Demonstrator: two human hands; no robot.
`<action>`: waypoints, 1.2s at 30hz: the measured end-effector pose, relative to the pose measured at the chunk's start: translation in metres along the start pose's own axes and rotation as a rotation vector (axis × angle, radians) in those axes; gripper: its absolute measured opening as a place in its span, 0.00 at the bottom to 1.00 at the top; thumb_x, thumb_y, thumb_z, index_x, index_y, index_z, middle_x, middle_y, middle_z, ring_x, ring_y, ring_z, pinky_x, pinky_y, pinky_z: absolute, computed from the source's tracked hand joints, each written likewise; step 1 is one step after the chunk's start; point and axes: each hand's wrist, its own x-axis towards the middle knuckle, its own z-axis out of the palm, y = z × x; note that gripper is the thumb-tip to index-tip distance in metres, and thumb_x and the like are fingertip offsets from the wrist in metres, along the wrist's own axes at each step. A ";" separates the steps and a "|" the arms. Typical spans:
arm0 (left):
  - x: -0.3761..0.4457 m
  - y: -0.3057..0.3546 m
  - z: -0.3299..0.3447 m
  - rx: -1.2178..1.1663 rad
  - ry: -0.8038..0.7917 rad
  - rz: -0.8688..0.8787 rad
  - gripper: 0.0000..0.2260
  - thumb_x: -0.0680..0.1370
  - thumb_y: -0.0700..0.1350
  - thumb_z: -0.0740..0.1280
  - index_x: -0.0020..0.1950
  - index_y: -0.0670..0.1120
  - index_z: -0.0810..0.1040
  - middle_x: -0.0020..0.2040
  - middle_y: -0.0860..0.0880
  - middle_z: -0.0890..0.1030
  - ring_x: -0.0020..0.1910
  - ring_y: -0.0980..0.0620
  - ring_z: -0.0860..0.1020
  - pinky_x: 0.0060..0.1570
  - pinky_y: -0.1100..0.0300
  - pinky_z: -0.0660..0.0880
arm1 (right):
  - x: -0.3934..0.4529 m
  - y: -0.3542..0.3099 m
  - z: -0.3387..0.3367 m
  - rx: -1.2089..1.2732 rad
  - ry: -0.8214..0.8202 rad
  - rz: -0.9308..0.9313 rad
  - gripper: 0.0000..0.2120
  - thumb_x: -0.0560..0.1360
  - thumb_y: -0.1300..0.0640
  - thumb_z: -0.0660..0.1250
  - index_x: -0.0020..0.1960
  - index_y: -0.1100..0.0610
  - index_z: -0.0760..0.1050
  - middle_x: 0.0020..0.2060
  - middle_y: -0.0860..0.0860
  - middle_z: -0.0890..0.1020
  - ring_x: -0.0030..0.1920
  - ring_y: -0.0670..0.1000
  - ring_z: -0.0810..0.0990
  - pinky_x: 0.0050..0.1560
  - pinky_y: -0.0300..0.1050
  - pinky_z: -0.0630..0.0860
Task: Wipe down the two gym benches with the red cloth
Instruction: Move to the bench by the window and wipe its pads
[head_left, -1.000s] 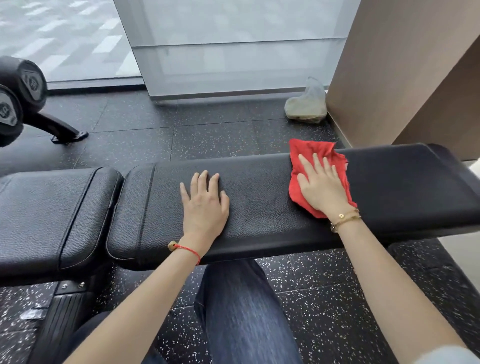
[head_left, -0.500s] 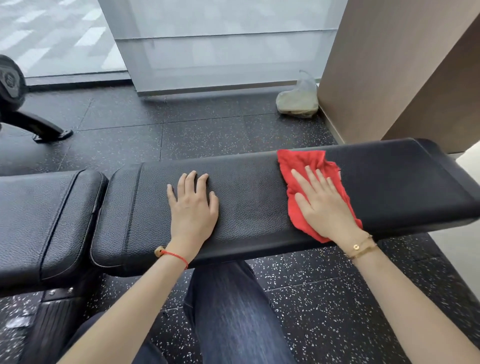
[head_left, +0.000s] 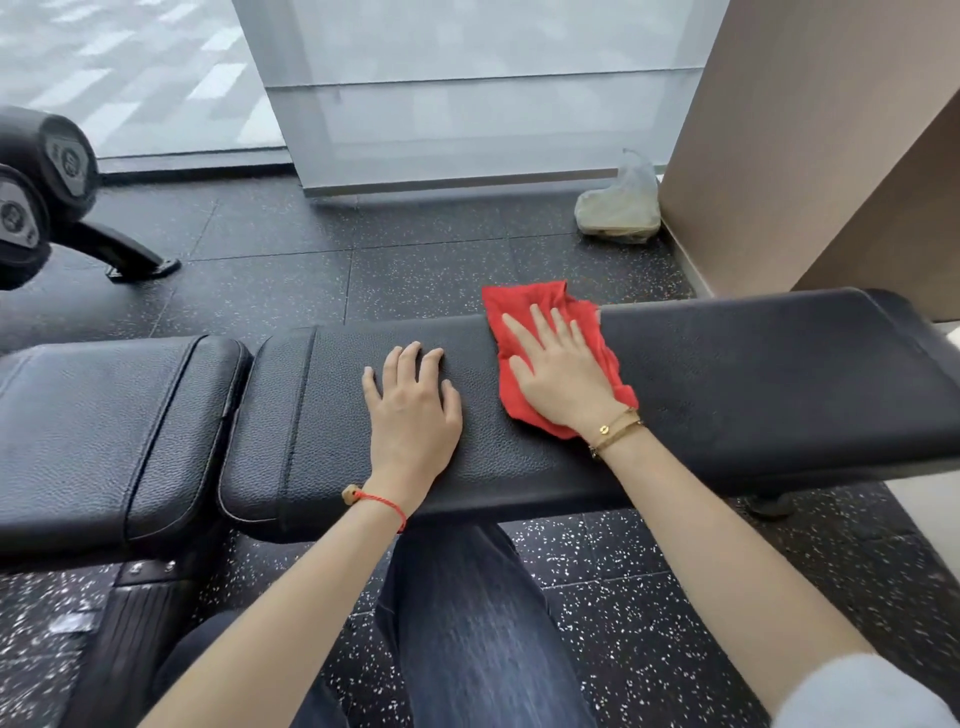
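Note:
A long black padded bench runs across the view, and a shorter black pad adjoins it on the left. The red cloth lies flat on the long pad near its middle. My right hand presses flat on the cloth with straight, spread fingers. Just to the left of the cloth, my left hand rests flat on the bare pad, its fingers straight.
Black speckled rubber flooring surrounds the bench. Two dumbbell ends on a rack sit at the far left. A clear bag lies on the floor by a beige wall. A glass panel stands behind. My jeans-clad leg is below the bench.
My right hand has slid the red cloth leftward along the long pad, closer to my left hand. The left hand has stayed flat on the pad.

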 end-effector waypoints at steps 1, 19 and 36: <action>0.000 0.000 -0.001 -0.013 0.002 -0.008 0.20 0.80 0.48 0.58 0.72 0.47 0.69 0.74 0.46 0.68 0.75 0.46 0.61 0.75 0.42 0.52 | -0.003 -0.012 0.005 0.002 0.003 -0.040 0.27 0.82 0.49 0.52 0.79 0.47 0.51 0.79 0.56 0.50 0.79 0.57 0.47 0.78 0.54 0.41; -0.007 -0.010 -0.011 -0.274 0.141 -0.032 0.15 0.80 0.47 0.63 0.60 0.39 0.80 0.63 0.41 0.77 0.66 0.43 0.71 0.70 0.51 0.65 | -0.033 -0.013 -0.016 0.218 0.202 0.170 0.29 0.78 0.45 0.61 0.75 0.58 0.63 0.75 0.55 0.64 0.76 0.55 0.59 0.77 0.52 0.53; -0.017 -0.025 -0.018 -0.153 0.113 0.033 0.15 0.78 0.47 0.65 0.60 0.41 0.80 0.60 0.42 0.79 0.62 0.41 0.74 0.68 0.47 0.67 | -0.033 -0.032 -0.002 0.381 0.228 0.172 0.15 0.73 0.55 0.69 0.57 0.61 0.75 0.51 0.56 0.80 0.54 0.57 0.75 0.55 0.47 0.68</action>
